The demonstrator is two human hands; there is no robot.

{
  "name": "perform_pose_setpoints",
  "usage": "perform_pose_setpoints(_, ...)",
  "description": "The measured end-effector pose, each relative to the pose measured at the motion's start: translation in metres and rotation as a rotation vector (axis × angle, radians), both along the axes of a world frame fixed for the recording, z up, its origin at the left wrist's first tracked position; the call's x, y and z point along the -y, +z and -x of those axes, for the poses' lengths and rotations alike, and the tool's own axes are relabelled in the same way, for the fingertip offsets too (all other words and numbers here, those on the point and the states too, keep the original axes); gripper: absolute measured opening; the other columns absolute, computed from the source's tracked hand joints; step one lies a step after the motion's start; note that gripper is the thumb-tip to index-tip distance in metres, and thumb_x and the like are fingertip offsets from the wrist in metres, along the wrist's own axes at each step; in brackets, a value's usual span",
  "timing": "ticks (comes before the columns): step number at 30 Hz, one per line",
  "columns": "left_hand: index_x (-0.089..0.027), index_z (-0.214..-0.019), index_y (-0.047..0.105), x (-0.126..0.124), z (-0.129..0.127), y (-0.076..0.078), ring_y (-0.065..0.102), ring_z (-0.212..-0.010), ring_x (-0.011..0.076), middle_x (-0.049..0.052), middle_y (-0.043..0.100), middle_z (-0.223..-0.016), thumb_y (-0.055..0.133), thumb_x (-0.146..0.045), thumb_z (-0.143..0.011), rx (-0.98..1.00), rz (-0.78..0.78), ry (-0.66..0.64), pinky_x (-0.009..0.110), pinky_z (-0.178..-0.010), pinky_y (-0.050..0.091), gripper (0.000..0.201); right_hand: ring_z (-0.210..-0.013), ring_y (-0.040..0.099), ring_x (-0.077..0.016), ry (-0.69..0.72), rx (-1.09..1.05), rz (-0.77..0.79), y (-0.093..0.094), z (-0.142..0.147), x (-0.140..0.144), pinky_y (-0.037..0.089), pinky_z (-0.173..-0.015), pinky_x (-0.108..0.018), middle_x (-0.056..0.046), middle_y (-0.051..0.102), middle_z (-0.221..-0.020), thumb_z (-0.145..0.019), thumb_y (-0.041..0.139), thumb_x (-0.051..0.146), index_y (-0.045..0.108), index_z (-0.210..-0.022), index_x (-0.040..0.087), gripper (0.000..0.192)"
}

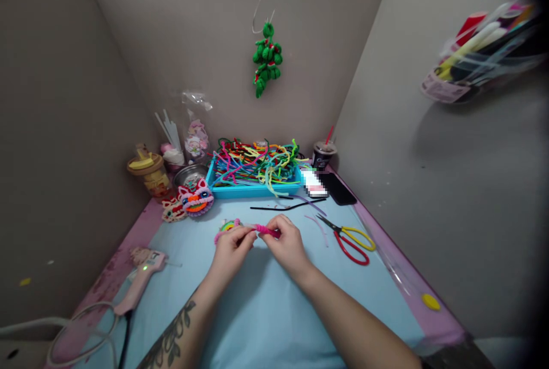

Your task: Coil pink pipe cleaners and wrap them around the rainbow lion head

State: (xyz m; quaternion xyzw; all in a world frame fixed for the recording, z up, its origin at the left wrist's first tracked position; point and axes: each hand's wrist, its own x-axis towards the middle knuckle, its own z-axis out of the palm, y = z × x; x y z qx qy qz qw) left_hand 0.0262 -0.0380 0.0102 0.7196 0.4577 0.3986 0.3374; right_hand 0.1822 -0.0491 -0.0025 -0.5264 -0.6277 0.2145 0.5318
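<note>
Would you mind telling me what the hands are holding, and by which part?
Both hands, left hand and right hand, pinch a pink pipe cleaner between them near its middle.

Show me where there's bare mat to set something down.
Bare: the blue mat near the forearms, and between the glue gun and left hand. Crowded: the back edge, around the pipe-cleaner tray, lion heads and scissors.

2 bare, sleeveless forearms, dark leafy tattoo on the left forearm (171, 337)
</note>
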Motion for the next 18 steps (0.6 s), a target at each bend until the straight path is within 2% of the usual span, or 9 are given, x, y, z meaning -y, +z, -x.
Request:
perform_pose_setpoints(5, -0.019, -0.070, 0.069, 0.002, -0.002, 0.003, 0.059, -0.062, 0.0172, 0.001, 0.062, -0.055, 0.053, -0.038, -0.084, -0.006, 0.017, 0.035, 0.031, -0.072, 0.046, 0.029, -0.062, 0.046, -0.0133, -0.124, 0.196, -0.039, -0.009, 0.006, 0.002, 0.033, -0.059, -0.025, 0.002, 0.047, -0.066, -0.075, 0.059, 0.013, 0.042, -0.063, 0.021, 0.022)
perform_pose_setpoints(9, -0.019, -0.063, 0.065, 0.004, -0.003, 0.005, 0.056, -0.060, 0.0162, 0.000, 0.060, -0.056, 0.050, -0.042, -0.085, 0.008, 0.017, 0.087, 0.031, -0.071, 0.046, 0.035, -0.064, 0.045, -0.0146, -0.118, 0.321, -0.076, -0.013, 0.007, 0.004, 0.031, -0.060, -0.027, 0.001, 0.046, -0.067, -0.078, 0.056, 0.012, 0.041, -0.063, 0.021, 0.023)
perform_pose_setpoints(12, -0.018, -0.057, 0.058, 0.002, 0.000, 0.005, 0.054, -0.058, 0.0154, 0.000, 0.058, -0.057, 0.049, -0.043, -0.085, 0.016, 0.005, 0.111, 0.029, -0.066, 0.045, 0.039, -0.067, 0.046, -0.0146, 0.022, 0.227, -0.013, -0.010, 0.007, 0.003, 0.033, -0.061, -0.026, 0.001, 0.048, -0.069, -0.078, 0.060, 0.018, 0.044, -0.067, 0.021, 0.020)
perform_pose_setpoints(15, -0.017, -0.065, 0.060, 0.000, 0.004, 0.004, 0.055, -0.063, 0.0159, 0.002, 0.059, -0.064, 0.046, -0.041, -0.087, 0.040, 0.001, 0.080, 0.027, -0.062, 0.044, 0.035, -0.064, 0.048, -0.0131, 0.280, -0.060, 0.204, -0.006, 0.005, 0.000, 0.037, -0.059, -0.025, 0.002, 0.051, -0.069, -0.076, 0.066, 0.039, 0.048, -0.078, 0.020, 0.026)
perform_pose_setpoints(18, -0.016, -0.076, 0.061, 0.000, 0.007, 0.007, 0.056, -0.065, 0.0153, 0.004, 0.062, -0.072, 0.044, -0.040, -0.089, 0.098, 0.023, -0.039, 0.026, -0.062, 0.045, 0.032, -0.058, 0.050, -0.0120, 0.561, -0.279, 0.460, -0.002, 0.001, -0.003, 0.038, -0.056, -0.025, 0.000, 0.055, -0.066, -0.081, 0.049, 0.064, 0.053, -0.078, 0.018, 0.046)
